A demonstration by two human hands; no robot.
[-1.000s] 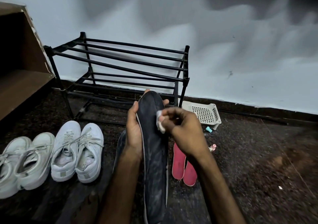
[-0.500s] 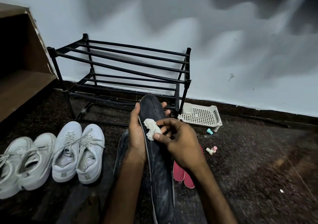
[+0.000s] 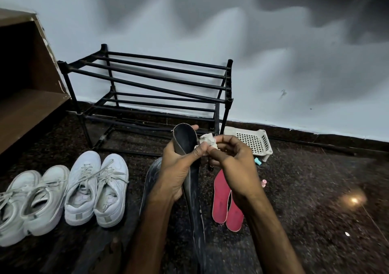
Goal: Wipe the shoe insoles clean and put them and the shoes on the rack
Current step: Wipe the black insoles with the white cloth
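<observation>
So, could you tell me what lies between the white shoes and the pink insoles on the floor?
In the head view, one dark insole lies on the floor there, and the left hand holds a second insole over that stretch.

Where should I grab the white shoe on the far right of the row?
Pinch the heel rim of that white shoe from above, fingers inside the opening. It stands upright, heel toward you, opening facing up, so the rim is free to reach.
</observation>
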